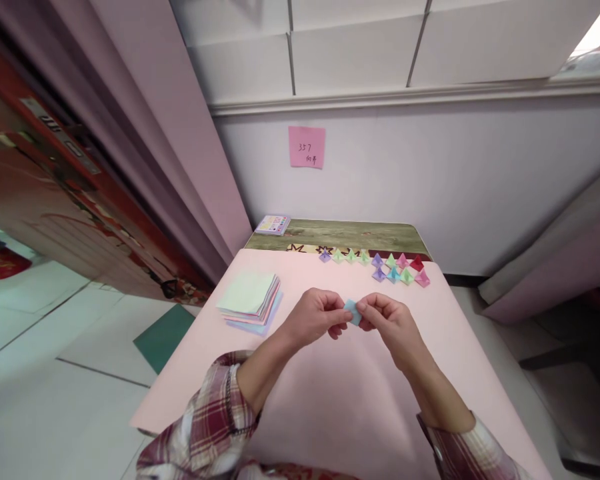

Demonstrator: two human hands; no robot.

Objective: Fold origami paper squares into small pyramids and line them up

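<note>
Table against a pale wall, seen from above by the seated worker's head camera. A smooth pink cover spans most of the top; beyond it lies a green wood-grain strip with a small printed packet at its left corner. A pink note with handwriting is fixed to the wall. Left: mauve curtain, red door and tiled floor. On the cover, a stack of coloured paper sheets sits at left; small folded paper pieces stand in rows at the far right. The light-blue folded paper is held over the near middle of the cover, between the left hand and right hand, each pinching one side with thumb and fingers. Its visible part tilts, upper end leftward and towards the wall; covering fingers leave its long axis uncertain.
</note>
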